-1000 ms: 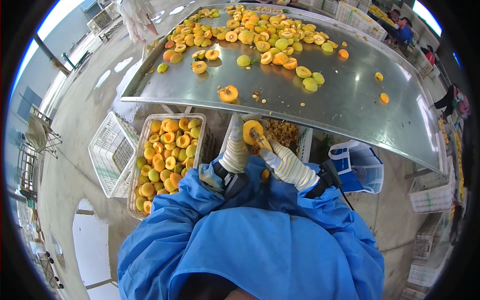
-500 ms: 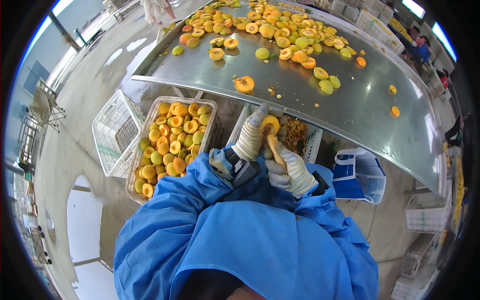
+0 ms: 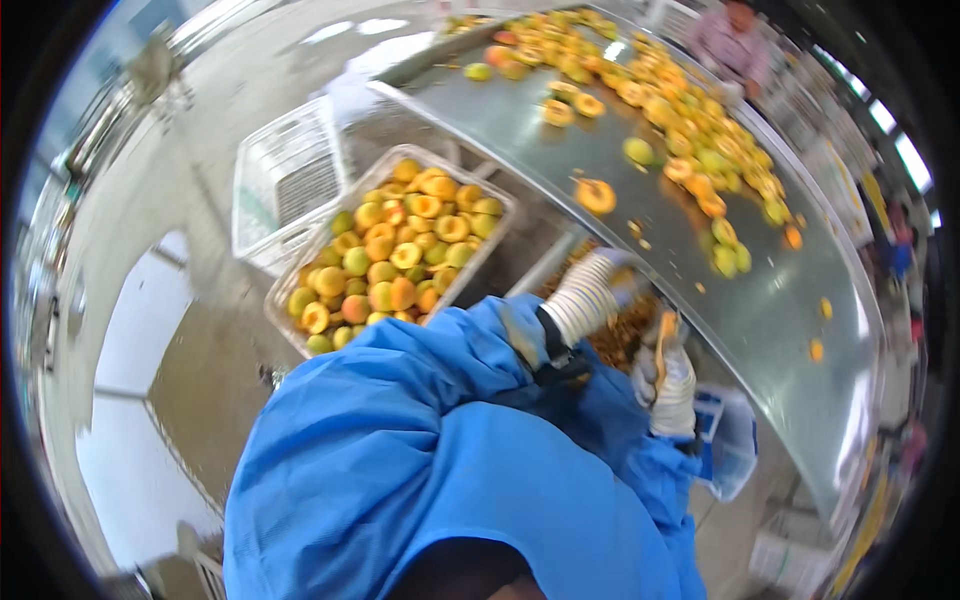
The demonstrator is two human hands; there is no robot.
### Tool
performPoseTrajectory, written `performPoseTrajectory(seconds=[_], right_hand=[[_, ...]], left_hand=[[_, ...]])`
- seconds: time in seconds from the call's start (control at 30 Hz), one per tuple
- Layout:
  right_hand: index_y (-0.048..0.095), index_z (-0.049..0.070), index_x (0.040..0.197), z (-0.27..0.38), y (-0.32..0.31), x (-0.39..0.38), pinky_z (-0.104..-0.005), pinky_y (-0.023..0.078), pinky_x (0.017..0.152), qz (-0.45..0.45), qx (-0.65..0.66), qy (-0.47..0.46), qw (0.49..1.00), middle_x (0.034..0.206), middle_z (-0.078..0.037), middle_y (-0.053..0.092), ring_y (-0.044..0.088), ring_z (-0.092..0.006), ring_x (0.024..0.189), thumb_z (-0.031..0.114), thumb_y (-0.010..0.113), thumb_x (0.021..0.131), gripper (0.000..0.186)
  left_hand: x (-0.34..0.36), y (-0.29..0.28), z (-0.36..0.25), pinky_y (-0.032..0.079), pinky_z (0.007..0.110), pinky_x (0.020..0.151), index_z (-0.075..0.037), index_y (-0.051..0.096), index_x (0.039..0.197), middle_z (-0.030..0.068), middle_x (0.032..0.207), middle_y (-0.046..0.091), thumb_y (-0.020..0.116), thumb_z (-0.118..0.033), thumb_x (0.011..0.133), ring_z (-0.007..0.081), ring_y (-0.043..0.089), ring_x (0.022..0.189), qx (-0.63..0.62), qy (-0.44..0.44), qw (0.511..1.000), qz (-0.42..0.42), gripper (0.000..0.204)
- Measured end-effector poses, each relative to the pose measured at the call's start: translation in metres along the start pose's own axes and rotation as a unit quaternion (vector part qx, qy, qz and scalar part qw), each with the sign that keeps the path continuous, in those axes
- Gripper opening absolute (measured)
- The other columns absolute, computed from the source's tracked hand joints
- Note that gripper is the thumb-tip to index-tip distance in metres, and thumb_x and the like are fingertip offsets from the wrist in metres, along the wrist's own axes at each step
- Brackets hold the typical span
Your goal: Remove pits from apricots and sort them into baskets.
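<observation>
1. The steel table (image 3: 760, 330) is crossed by a dense fruit heap (image 3: 680, 120), mostly cut halves; pieces could be rolled or slid off if the near rim were bumped.
2. Beside it, the white crate (image 3: 462, 172) is filled with fruit halves (image 3: 405, 255); if more were piled on, some could be spilled or bruised by the weight.
3. Below the table edge, brown scraps (image 3: 620, 335) are gathered in a bin; a good piece dropped from above could be lost or soiled among them.
4. The left hand (image 3: 585, 295), in a striped glove, is held over the scraps. Its fingers are blurred, so whether anything is gripped cannot be told; a loosely held piece could be let fall there.
5. The slim, yellowish tool (image 3: 661, 345) is gripped in the closed right hand (image 3: 665, 385), tip up beside the scraps. If its handle were wet with juice, it could be twisted loose, or the other glove could be jabbed.
6. A single fruit half (image 3: 596, 196) is left near the table's rim, where it could be brushed off by a sleeve.
</observation>
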State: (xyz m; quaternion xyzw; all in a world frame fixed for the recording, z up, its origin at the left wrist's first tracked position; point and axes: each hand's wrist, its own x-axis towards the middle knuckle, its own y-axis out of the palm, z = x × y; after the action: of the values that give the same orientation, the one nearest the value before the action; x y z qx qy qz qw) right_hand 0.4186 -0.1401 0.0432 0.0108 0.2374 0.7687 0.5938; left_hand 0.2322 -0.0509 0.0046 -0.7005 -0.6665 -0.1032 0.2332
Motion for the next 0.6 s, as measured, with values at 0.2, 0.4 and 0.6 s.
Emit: performPoseTrajectory(seconds=[0.2, 0.4, 0.6], right_hand=[[0.052, 0.007, 0.105, -0.021, -0.007, 0.004, -0.0249, 0.034, 0.038, -0.125, -0.26, -0.013, 0.957, 0.059, 0.0, 0.043, 0.041, -0.0086, 0.042, 0.037, 0.052, 0.097, 0.031], [0.051, 0.009, 0.105, -0.039, -0.006, 0.007, -0.0234, 0.033, 0.033, -0.131, -0.267, 0.028, 0.954, 0.058, 0.001, 0.04, 0.038, -0.0077, 0.038, 0.04, 0.053, 0.096, 0.032], [0.052, 0.011, 0.107, -0.047, -0.001, 0.017, -0.0224, 0.033, 0.033, -0.128, -0.278, 0.066, 0.95, 0.059, 0.003, 0.041, 0.04, -0.0063, 0.039, 0.04, 0.053, 0.097, 0.031]], left_hand=[[-0.015, -0.1, -0.041, 0.05, 0.043, 0.084, -0.006, 0.062, 0.113, 0.016, 0.11, 0.061, 0.069, -0.021, 0.083, 0.0359, 0.059, 0.1, 0.2, 0.099, 0.975, 0.008, 0.034], [-0.042, -0.225, 0.063, 0.051, 0.036, 0.078, -0.003, 0.068, 0.103, 0.0143, 0.089, 0.069, 0.069, -0.025, 0.087, 0.0259, 0.066, 0.085, 0.203, -0.248, 0.934, -0.156, 0.027], [-0.091, -0.314, 0.182, 0.016, 0.056, 0.114, -0.012, 0.035, 0.146, 0.0223, 0.152, 0.027, 0.054, -0.049, 0.089, 0.0402, 0.026, 0.14, 0.546, -0.286, 0.786, -0.052, 0.071]])
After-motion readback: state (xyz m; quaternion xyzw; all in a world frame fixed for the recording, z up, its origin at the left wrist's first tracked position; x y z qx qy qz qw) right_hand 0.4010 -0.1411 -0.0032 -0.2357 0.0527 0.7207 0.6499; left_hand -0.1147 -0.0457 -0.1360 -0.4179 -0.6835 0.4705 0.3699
